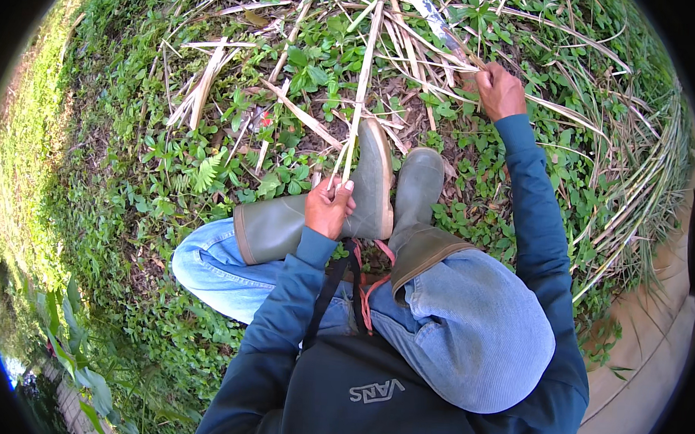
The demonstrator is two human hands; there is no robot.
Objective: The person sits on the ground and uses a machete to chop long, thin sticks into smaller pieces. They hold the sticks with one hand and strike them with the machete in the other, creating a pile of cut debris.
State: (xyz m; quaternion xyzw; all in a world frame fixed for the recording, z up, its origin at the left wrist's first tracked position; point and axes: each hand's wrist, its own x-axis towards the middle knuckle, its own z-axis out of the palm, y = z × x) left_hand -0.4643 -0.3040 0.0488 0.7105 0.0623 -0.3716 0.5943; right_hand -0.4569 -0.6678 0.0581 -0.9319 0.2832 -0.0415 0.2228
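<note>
My left hand point(328, 208) is closed in a pinch around the near end of a long pale stalk strip point(364, 70), just above my left boot. The strip looks split near my fingers and runs away from me to the top edge. Out to the far right, my right hand point(500, 92) grips the handle end of a machete point(428, 13). Its worn, greyish blade points up and left over the cut stalks, and its tip lies beyond the view. Most of the handle is hidden by my fingers.
Pale cut strips point(204, 87) are strewn over low green plants point(132, 169). My green rubber boots point(374, 172) and bent, jeans-covered knees point(478, 331) lie between my arms. Long grassy stalks point(635, 198) pile up at the right, beside a tan surface point(635, 369). Red cord point(367, 295) hangs at my waist.
</note>
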